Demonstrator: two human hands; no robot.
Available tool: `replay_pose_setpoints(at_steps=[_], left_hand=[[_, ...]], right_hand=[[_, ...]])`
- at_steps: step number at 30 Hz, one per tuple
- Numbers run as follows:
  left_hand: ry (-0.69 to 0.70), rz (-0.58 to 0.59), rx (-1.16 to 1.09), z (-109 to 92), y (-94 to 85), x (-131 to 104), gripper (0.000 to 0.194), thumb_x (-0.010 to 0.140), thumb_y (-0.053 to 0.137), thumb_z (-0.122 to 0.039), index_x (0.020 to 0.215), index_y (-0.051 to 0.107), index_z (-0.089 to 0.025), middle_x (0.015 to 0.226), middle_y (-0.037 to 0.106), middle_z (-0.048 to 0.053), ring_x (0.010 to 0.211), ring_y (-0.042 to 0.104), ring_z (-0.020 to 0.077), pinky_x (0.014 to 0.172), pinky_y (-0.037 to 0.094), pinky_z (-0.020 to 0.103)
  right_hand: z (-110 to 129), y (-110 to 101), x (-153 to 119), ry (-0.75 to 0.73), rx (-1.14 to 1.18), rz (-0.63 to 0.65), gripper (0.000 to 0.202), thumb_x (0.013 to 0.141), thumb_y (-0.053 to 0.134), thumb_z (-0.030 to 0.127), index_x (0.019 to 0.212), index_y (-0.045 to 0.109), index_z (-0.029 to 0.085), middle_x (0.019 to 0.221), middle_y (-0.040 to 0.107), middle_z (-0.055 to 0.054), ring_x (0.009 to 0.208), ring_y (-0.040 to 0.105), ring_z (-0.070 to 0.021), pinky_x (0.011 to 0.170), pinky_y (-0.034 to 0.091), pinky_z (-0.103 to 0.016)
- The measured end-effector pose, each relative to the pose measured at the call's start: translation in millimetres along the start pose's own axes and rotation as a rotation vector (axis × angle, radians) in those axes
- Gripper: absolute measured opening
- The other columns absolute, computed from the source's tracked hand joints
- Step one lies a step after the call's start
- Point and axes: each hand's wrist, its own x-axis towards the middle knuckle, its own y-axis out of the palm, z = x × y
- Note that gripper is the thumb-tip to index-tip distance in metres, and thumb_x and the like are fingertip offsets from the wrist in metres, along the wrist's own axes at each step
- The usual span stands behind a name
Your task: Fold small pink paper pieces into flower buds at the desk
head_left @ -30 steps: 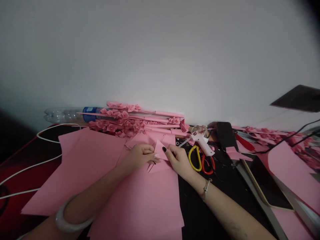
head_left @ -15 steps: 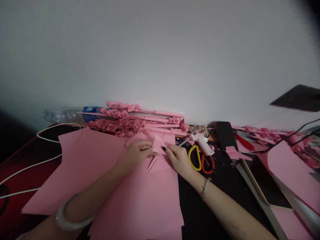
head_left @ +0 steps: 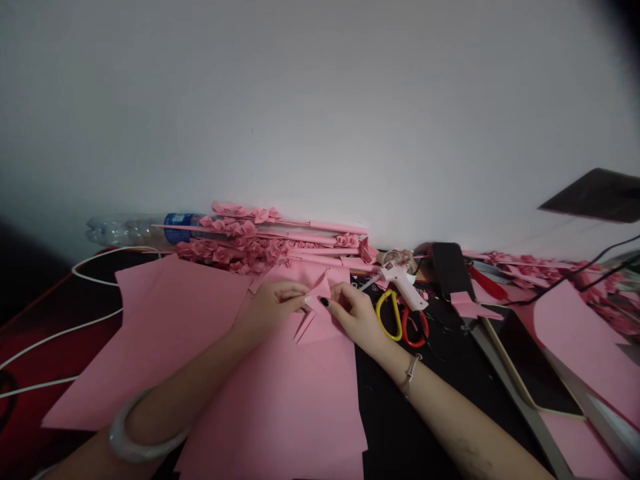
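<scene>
A small folded piece of pink paper (head_left: 319, 293) is pinched between my two hands, above a stack of large pink sheets (head_left: 295, 400). My left hand (head_left: 275, 307) holds its left side, with thumb and fingers pressed together. On the right side, my right hand (head_left: 353, 313) grips it, the dark-nailed thumb lying on the paper. Narrow pointed flaps of folded paper (head_left: 306, 327) show just below the fingers. Parts of the fingertips behind the folded piece are hidden.
Paper flowers (head_left: 260, 253) and a plastic bottle (head_left: 125, 230) lie along the wall. To the right are a glue gun (head_left: 407, 287), scissors (head_left: 390, 317), a black box-like object (head_left: 450, 270) and a phone (head_left: 535, 363). White cables (head_left: 45, 339) cross the left side.
The upper flap of the small paper has folded lower and narrower between my fingers. My right thumb has shifted slightly left; both hands keep their hold.
</scene>
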Motion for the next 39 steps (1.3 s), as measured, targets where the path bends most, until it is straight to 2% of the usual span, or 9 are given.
replay_pose_setpoints(at_steps=[3,9,11,15,18,22,30,39], left_hand=[[-0.010,0.095,0.030,-0.6,1.5,-0.7,0.012,0.073,0.059,-0.021,0.077,0.066,-0.013,0.072,0.067,0.003,0.070,0.064,0.0170,0.069,0.052,0.027],[-0.081,0.133,0.045,-0.1,1.3,0.2,0.009,0.071,0.058,-0.019,0.075,0.065,-0.015,0.068,0.068,0.002,0.066,0.065,0.0160,0.066,0.052,0.027],[-0.093,0.146,0.046,0.2,1.0,0.6,0.008,0.070,0.058,-0.019,0.074,0.064,-0.016,0.066,0.068,0.001,0.065,0.065,0.0157,0.065,0.052,0.026],[-0.091,0.181,0.035,1.6,0.1,0.6,0.009,0.070,0.058,-0.019,0.076,0.065,-0.016,0.068,0.068,0.001,0.067,0.065,0.0155,0.065,0.051,0.025],[-0.095,0.207,0.030,3.3,-0.1,0.1,0.010,0.071,0.058,-0.018,0.078,0.065,-0.015,0.068,0.068,0.001,0.068,0.065,0.0149,0.065,0.050,0.023],[-0.100,0.240,0.038,5.7,0.0,-0.1,0.012,0.072,0.058,-0.019,0.080,0.066,-0.015,0.070,0.069,0.002,0.068,0.065,0.0149,0.065,0.050,0.023],[-0.106,0.284,0.025,7.7,-1.5,0.3,0.014,0.071,0.060,-0.022,0.082,0.067,-0.015,0.075,0.071,0.004,0.072,0.067,0.0170,0.067,0.052,0.026],[-0.105,0.311,0.028,10.1,-1.0,0.5,0.015,0.072,0.058,-0.020,0.082,0.067,-0.014,0.073,0.072,0.006,0.070,0.067,0.0171,0.065,0.051,0.026]], right_hand=[[-1.9,1.0,1.0,0.049,0.066,0.017,0.019,0.081,0.052,0.026,0.066,0.043,0.018,0.056,0.039,0.005,0.051,0.035,-0.0085,0.049,0.029,-0.020],[-4.8,0.9,1.0,0.075,0.145,0.043,0.032,0.087,0.044,0.031,0.058,0.035,0.018,0.052,0.035,0.005,0.050,0.032,-0.0084,0.048,0.026,-0.021],[-4.8,0.6,1.3,0.077,0.170,0.050,0.033,0.087,0.043,0.032,0.058,0.036,0.018,0.053,0.035,0.005,0.050,0.032,-0.0085,0.049,0.026,-0.021],[-5.5,1.1,2.2,0.098,0.241,0.036,0.020,0.082,0.053,0.031,0.069,0.044,0.018,0.059,0.037,0.005,0.052,0.033,-0.0087,0.049,0.027,-0.021],[-6.1,1.4,1.6,0.083,0.254,0.031,0.024,0.082,0.053,0.031,0.066,0.040,0.019,0.058,0.035,0.006,0.053,0.031,-0.0088,0.050,0.026,-0.021],[-5.9,1.1,0.0,0.063,0.278,0.044,0.032,0.088,0.044,0.034,0.061,0.034,0.019,0.056,0.031,0.006,0.052,0.030,-0.0090,0.050,0.025,-0.022],[-6.2,0.6,0.8,0.059,0.264,0.000,0.024,0.085,0.049,0.033,0.068,0.044,0.018,0.060,0.038,0.004,0.055,0.034,-0.0096,0.051,0.028,-0.022],[-4.0,0.6,-2.1,0.192,0.405,0.016,0.035,0.085,0.047,0.040,0.058,0.039,0.018,0.052,0.033,0.005,0.048,0.030,-0.0085,0.044,0.024,-0.021]])
